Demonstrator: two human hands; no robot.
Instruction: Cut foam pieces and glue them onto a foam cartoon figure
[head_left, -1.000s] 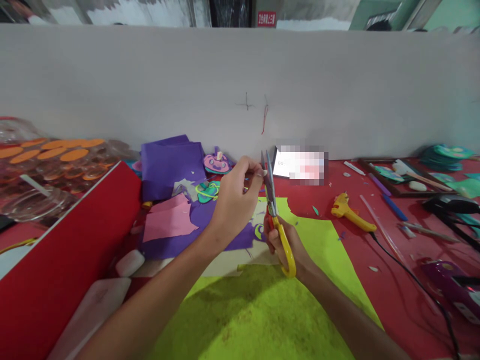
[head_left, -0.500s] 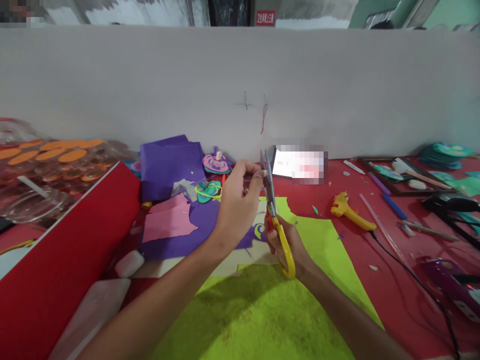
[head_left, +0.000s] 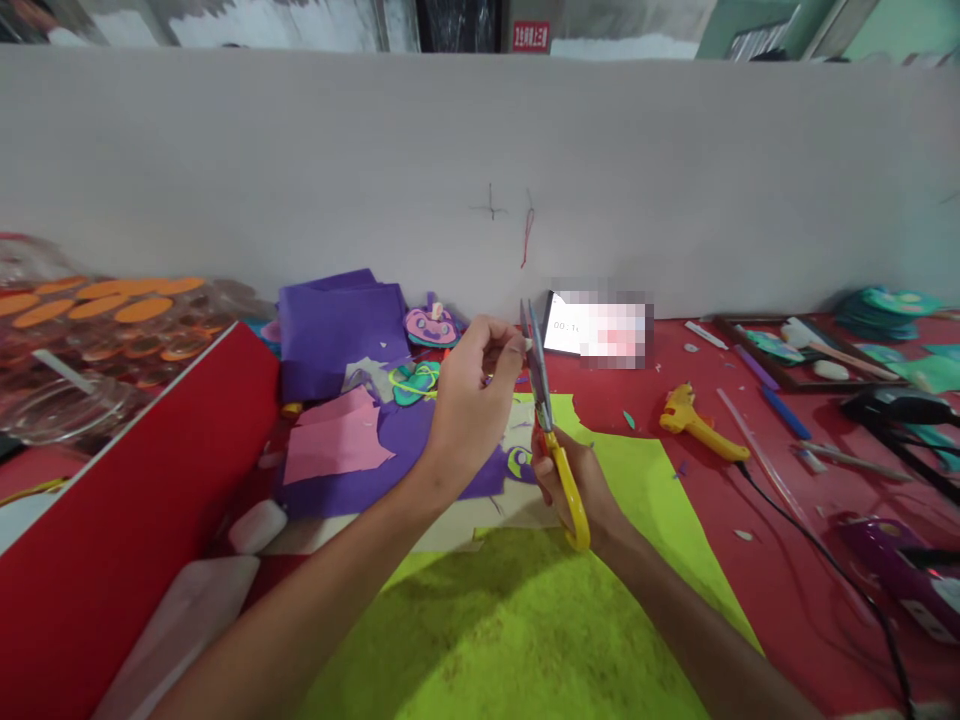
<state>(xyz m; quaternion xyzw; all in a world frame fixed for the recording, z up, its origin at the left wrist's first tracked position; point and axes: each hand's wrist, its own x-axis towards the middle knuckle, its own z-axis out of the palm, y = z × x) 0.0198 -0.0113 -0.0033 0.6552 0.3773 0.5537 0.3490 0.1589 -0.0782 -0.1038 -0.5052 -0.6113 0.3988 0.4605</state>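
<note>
- Left hand [head_left: 474, 392] held up over the middle of the red desk [head_left: 637, 395], thumb and index fingers pressed together in a pinch on a small pale piece [head_left: 528, 345], which is mostly hidden by the fingertips
- Scissors [head_left: 541, 385] gripped in right hand [head_left: 589, 490], fingers curled round the yellow handles; blades pointed upward, tips seen slightly parted
- Small pale piece held right at the blades; whether it is caught between them cannot be told
- Near part of desk covered by a yellow-green sheet [head_left: 480, 640], crossed by both forearms
- Beyond it, left of centre, a purple sheet [head_left: 409, 432] is laid flat, partly covered by a pink sheet [head_left: 337, 440]; more purple sheets [head_left: 345, 340] stacked behind, tilted up near the pale partition [head_left: 300, 170]
- Pink face-shaped piece [head_left: 433, 326] placed just beside that stack, on its right-hand side
- Phone [head_left: 562, 325] propped near the partition, screen lit, partly pixelated
- Yellow glue gun [head_left: 705, 428] laid on its side to the right of the yellow-green sheet, black cable [head_left: 814, 545] run toward the near edge
- Blue pen [head_left: 785, 412] and dark tray [head_left: 802, 382] placed farther right
- Orange discs [head_left: 112, 300] piled at far left, behind a red panel [head_left: 142, 470]
</note>
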